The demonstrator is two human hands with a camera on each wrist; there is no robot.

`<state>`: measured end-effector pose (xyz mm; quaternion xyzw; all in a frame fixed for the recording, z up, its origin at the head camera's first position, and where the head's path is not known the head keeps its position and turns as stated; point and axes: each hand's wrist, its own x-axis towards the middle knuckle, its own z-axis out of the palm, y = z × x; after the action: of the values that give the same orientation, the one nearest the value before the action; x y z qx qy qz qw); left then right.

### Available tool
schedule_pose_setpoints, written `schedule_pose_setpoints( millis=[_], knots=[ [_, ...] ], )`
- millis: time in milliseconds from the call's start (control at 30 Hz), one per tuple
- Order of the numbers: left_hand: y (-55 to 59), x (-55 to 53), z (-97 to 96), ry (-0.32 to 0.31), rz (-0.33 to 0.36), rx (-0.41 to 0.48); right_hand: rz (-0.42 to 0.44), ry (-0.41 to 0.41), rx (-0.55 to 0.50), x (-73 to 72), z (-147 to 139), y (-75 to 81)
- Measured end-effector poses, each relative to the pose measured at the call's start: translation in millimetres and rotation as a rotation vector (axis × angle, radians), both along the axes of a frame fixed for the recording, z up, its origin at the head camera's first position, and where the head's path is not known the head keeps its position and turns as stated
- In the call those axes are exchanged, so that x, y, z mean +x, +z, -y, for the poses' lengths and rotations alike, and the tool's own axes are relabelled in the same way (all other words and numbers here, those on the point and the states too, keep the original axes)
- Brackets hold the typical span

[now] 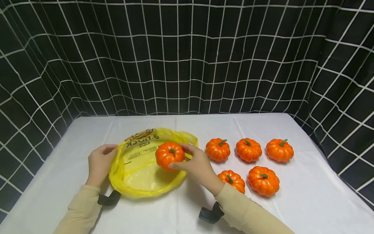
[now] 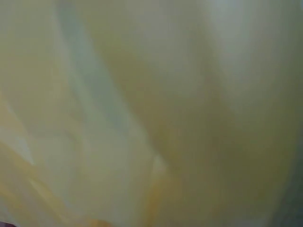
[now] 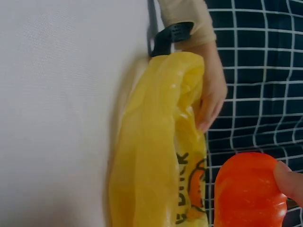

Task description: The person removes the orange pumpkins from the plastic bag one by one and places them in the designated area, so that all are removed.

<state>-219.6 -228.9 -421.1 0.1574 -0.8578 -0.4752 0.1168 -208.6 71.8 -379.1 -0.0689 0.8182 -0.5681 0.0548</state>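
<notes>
A small orange pumpkin [image 1: 170,156] with a green stem is held by my right hand [image 1: 199,165] between thumb and fingers, above the mouth of a yellow plastic bag [image 1: 117,182]. The bag lies spread wide on the table, with dark printing on its inner far side. At the bag's left rim, my left hand [image 1: 100,162] pinches the plastic; its fingertips are partly hidden. The right wrist view shows the held pumpkin [image 3: 251,191] beside the bag [image 3: 147,142], with the left hand [image 3: 213,90] at the rim. Blurred yellow plastic [image 2: 142,118] fills the left wrist view.
Several more pumpkins sit right of the bag: three in a back row, including the middle one [image 1: 248,150], and two nearer, including one [image 1: 263,181] at the right. My right forearm partly covers the other near pumpkin [image 1: 233,180]. A white cloth covers the table [image 1: 163,214]; black gridded fabric [image 1: 187,58] surrounds it.
</notes>
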Motion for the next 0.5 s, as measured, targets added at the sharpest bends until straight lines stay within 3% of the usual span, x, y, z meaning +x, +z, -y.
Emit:
schedule_pose_setpoints(
  millis=[200, 500],
  knots=[
    [0.6, -4.2, -4.1, -0.017, 0.015, 0.006, 0.008, -0.023, -0.061, 7.0, -18, 5.8],
    [0.7, 0.2, -1.9, -0.011, 0.036, 0.000, 0.019, -0.003, -0.103, 20.3, -56, 12.1]
  ],
)
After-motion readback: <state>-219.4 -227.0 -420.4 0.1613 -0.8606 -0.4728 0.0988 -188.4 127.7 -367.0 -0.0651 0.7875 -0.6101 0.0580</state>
